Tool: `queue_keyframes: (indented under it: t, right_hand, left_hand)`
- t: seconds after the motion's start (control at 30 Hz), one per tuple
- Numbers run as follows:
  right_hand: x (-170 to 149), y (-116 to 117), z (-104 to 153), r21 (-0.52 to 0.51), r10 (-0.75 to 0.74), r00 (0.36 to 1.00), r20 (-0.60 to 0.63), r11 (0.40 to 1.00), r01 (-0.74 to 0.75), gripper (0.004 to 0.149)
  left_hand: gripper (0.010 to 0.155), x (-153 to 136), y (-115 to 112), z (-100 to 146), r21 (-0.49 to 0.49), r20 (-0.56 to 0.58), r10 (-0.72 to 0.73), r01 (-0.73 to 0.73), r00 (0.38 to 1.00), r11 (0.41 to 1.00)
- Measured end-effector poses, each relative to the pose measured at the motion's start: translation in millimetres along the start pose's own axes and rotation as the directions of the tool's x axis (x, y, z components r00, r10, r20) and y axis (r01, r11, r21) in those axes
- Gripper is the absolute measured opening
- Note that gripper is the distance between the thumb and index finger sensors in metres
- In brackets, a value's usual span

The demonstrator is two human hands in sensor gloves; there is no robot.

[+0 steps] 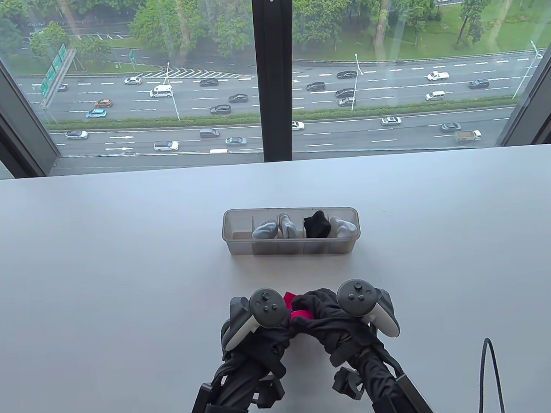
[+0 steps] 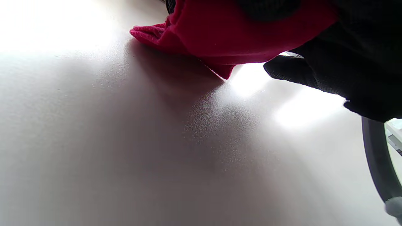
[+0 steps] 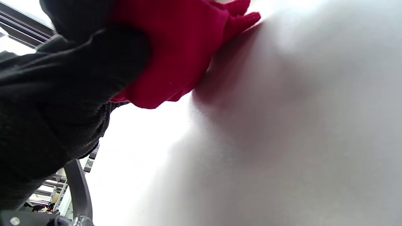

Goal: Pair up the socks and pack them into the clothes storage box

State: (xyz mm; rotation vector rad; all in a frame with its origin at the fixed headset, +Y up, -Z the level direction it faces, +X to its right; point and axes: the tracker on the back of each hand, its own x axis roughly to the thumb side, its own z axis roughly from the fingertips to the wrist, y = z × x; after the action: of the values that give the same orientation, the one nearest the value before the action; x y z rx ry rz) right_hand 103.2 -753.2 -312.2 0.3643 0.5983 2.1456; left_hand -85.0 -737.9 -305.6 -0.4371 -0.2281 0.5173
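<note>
Bright red socks point(image 1: 295, 307) are bunched between both gloved hands at the table's near middle. My left hand point(image 1: 281, 324) and right hand point(image 1: 309, 313) meet over them, fingers curled into the red cloth. From the left wrist view the red socks point(image 2: 232, 34) touch the table, and dark fingers point(image 2: 329, 75) of the other hand show at the right. From the right wrist view black fingers point(image 3: 94, 69) grip the red socks point(image 3: 176, 53). The clear storage box point(image 1: 240, 247) stands beyond the hands, with grey socks point(image 1: 264, 230), a black pair point(image 1: 317, 224) and a white pair point(image 1: 343, 228) in its compartments. Its leftmost compartment looks empty.
The white table point(image 1: 99, 280) runs wide on both sides of the box. A black cable point(image 1: 489, 370) loops up at the near right. A window with a dark centre post point(image 1: 275, 72) rises behind the table's far edge.
</note>
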Motion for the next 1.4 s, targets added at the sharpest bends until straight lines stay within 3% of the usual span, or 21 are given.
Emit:
queue_keyframes:
  t: [0.17,0.23,0.33,0.43,0.5,0.67,0.77,0.87,1.07,1.23,1.33,1.4]
  right_hand:
    - [3,-3,2,-0.088,0.114,0.993,-0.009,0.990,-0.114,0.048]
    - [0,-4,1,-0.070,0.047,0.999,-0.006,0.996,-0.048,0.048]
    - [-4,-4,1,-0.042,-0.069,0.998,-0.011,0.997,0.069,0.049]
    - [-7,-3,2,-0.024,-0.065,0.998,-0.005,0.998,0.065,0.056]
    - [-7,-4,2,-0.030,-0.056,0.998,0.002,0.998,0.057,0.049]
    - [-4,-1,-1,0.001,-0.126,0.992,-0.018,0.992,0.126,0.049]
    - [-7,-1,0,-0.034,-0.080,0.996,-0.036,0.996,0.079,0.054]
    - [-7,-2,1,-0.019,-0.032,0.999,0.004,0.999,0.032,0.069]
    - [0,-8,3,-0.085,0.046,0.999,0.003,0.995,-0.046,0.053]
    - [0,-4,1,-0.032,-0.107,0.994,0.007,0.994,0.108,0.052]
    - [2,-2,2,-0.023,-0.063,0.998,0.028,0.998,0.064,0.063]
    - [4,-3,2,-0.025,-0.021,0.999,0.029,0.999,0.022,0.053]
  left_hand:
    - [0.059,3,6,5,0.081,0.031,0.025,-0.027,0.999,0.996]
    - [0.052,7,7,7,0.118,0.050,0.025,-0.031,0.998,0.993]
    - [0.049,10,6,8,0.095,0.053,-0.004,-0.001,0.999,0.995]
    - [0.050,10,3,7,0.071,0.036,-0.062,0.059,0.997,0.996]
    - [0.050,9,2,6,0.064,0.044,-0.048,0.045,0.998,0.997]
    - [0.071,11,5,9,0.076,0.027,-0.082,0.079,0.996,0.994]
    - [0.052,15,7,9,0.147,0.047,-0.096,0.088,0.994,0.985]
    - [0.049,15,7,9,0.137,0.041,-0.109,0.103,0.993,0.985]
    - [0.053,15,3,6,0.060,0.035,-0.130,0.127,0.991,0.990]
    - [0.048,18,8,10,0.113,0.022,-0.185,0.182,0.982,0.977]
    - [0.042,15,8,9,0.087,0.017,-0.183,0.181,0.983,0.980]
    - [0.043,12,8,9,0.098,0.014,-0.180,0.178,0.984,0.979]
